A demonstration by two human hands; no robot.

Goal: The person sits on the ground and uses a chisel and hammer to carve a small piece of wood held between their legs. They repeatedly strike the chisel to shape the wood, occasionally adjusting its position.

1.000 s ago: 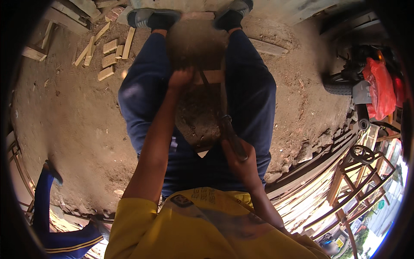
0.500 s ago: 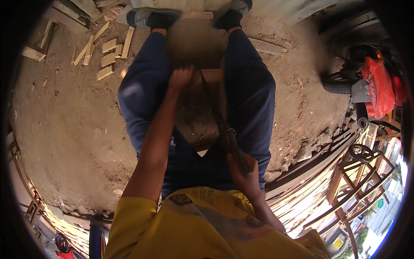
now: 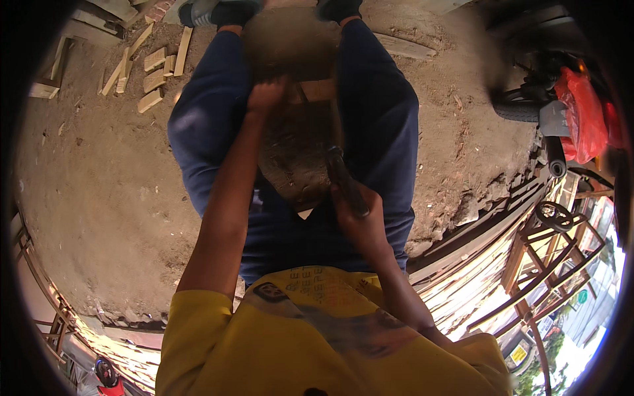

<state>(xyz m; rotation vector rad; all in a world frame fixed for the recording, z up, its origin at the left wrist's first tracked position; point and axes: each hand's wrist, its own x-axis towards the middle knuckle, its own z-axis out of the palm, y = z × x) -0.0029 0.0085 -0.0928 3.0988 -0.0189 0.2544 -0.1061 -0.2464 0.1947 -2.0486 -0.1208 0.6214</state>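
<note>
My left hand (image 3: 267, 96) is closed between my knees, at the left end of a short piece of wood (image 3: 317, 90); shadow hides its fingertips. A dark line crosses the wood just right of that hand. Nearer my body, my right hand (image 3: 361, 214) wraps round the dark handle of a long narrow-bladed tool (image 3: 345, 181). The tool's front end points away from me, and its blade hardly shows against the dark ground. I cannot make out whether it touches the wood.
Several cut wood blocks (image 3: 154, 80) lie on the dirt floor at the far left. A plank (image 3: 404, 46) rests beyond my right knee. To the right stand a motorcycle tyre (image 3: 516, 111) with a red plastic bag (image 3: 582, 115) and a wooden frame (image 3: 545, 270).
The long blade that reached over the wood is no longer plainly visible. My right hand has moved forward and left in view, its tool now foreshortened. My left hand stays by the wood.
</note>
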